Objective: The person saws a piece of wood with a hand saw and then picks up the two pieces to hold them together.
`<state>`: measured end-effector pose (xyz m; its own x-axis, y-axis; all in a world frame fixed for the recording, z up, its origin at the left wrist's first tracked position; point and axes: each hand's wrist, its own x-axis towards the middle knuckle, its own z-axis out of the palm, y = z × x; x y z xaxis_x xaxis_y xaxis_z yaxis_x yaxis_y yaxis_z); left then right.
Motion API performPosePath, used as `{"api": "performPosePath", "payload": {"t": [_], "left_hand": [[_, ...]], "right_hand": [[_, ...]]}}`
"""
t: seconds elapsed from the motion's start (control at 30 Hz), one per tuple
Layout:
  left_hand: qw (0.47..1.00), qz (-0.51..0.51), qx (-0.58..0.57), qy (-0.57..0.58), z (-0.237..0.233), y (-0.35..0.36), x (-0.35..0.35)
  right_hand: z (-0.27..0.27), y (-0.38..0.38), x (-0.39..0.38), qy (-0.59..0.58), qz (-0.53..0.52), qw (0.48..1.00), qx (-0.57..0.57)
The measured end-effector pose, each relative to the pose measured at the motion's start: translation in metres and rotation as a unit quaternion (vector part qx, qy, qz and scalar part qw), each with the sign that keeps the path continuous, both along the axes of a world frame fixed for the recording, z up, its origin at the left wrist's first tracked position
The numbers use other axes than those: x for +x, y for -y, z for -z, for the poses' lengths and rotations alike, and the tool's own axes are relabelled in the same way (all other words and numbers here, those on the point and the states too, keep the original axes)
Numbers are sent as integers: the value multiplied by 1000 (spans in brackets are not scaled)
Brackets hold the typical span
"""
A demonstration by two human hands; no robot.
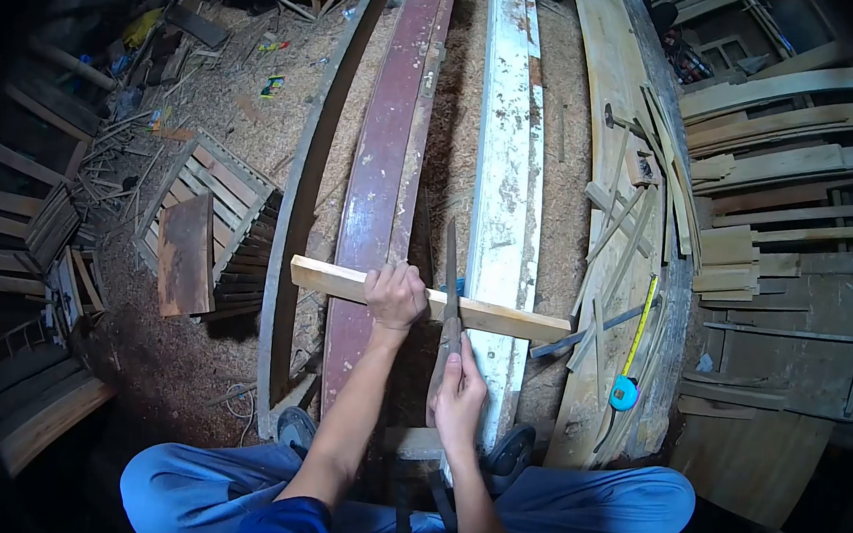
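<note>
My left hand (396, 296) grips a short pale wooden board (517, 321) from above, near its middle. The board lies crosswise over a maroon painted beam (388, 143) and a white beam with peeling paint (504, 172). My right hand (458, 397) is closed around the handle of a handsaw (452, 279). Seen nearly edge-on, the saw crosses the board just right of my left hand, its narrow end pointing away from me. Whether its teeth have entered the wood cannot be made out.
On the right plank (575, 414) lie a teal tape measure (624, 393) with its yellow tape drawn out, thin wood strips and a hammer-like tool (613, 118). A slatted crate (217, 190) stands left. Stacked boards (786, 155) fill the far right. Sawdust (268, 119) covers the floor.
</note>
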<state>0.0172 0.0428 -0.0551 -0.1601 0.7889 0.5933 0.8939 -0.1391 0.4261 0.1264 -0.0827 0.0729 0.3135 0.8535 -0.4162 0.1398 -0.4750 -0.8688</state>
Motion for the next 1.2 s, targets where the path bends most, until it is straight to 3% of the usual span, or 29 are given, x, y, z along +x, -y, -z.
{"api": "performPosePath", "payload": {"t": [0.33, 0.57, 0.67, 0.77, 0.83, 0.93, 1.03, 1.07, 1.17, 1.2], "left_hand": [[998, 34, -51, 1, -1, -6, -4], [994, 52, -78, 58, -5, -10, -4], [992, 61, -94, 58, 2, -7, -7], [990, 61, -120, 37, -2, -21, -8], [988, 55, -141, 22, -2, -19, -7], [992, 27, -118, 34, -6, -20, -4], [994, 40, -95, 42, -4, -16, -7], [994, 36, -92, 45, -5, -15, -7], [996, -12, -32, 84, -10, -12, -6], [994, -15, -42, 104, -7, -11, -9]], "right_hand": [[7, -24, -3, 45, 2, 999, 11], [-17, -70, 10, 69, -31, 994, -74], [-38, -98, 18, -79, -10, 981, -177], [-1, -80, 16, -40, -29, 995, -82], [29, -55, 0, 73, -23, 997, -12], [51, -23, -10, 21, 13, 998, 56], [57, -18, -5, -18, 21, 999, 33], [74, -16, 2, 43, -13, 996, 79], [47, -22, 2, 107, -53, 978, 171], [17, -27, -3, 33, -46, 992, 113]]}}
